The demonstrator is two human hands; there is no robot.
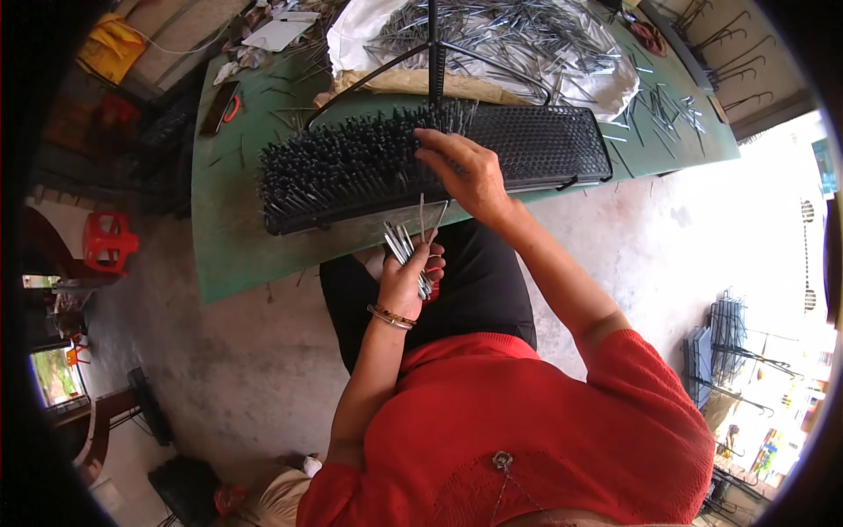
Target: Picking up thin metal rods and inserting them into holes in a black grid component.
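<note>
My left hand (408,277) is closed round a bundle of thin silvery metal rods (402,246), held just off the table's near edge. Some rods stick up unevenly past the fingers. My right hand (470,176) is over a long black mesh rack (544,145), fingers bent toward each other beside the upright rods. What lies between those fingertips is too small to make out. Dark upright rods (342,162) crowd the rack's left part, while the holes on its right side show bare. A black metal stand (435,75) rises behind the rack.
The green table (228,255) carries the rack. Behind it, a white sack (351,35) lies spread under a heap of loose rods (518,39); more rods lie scattered at right. A phone (218,107) and orange-handled scissors (232,108) are at left. A red stool (110,241) stands on the floor.
</note>
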